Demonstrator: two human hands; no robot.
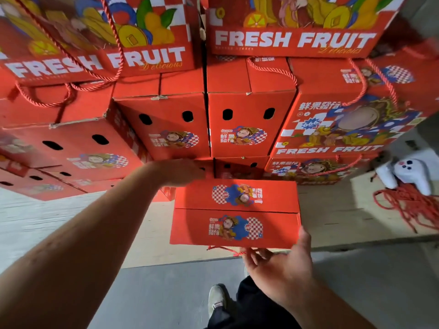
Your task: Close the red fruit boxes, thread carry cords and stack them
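The near right corner of a closed red box [235, 212] is gripped by the right hand [280, 269], thumb on top, fingers curled beneath beside a red cord [225, 250]. The box is held level, long axis left to right. Its far left corner is met by the left hand [180, 172], fingers apparently hidden behind. The stack [249, 122] stands just beyond.

The held box [235, 212] is red with two cartoon badges in blue and red-white checks. The stacked boxes [166, 124] are red with white lettering, yellow fruit and black holes. The cords [413, 207] are red, beside a white toy [403, 174].
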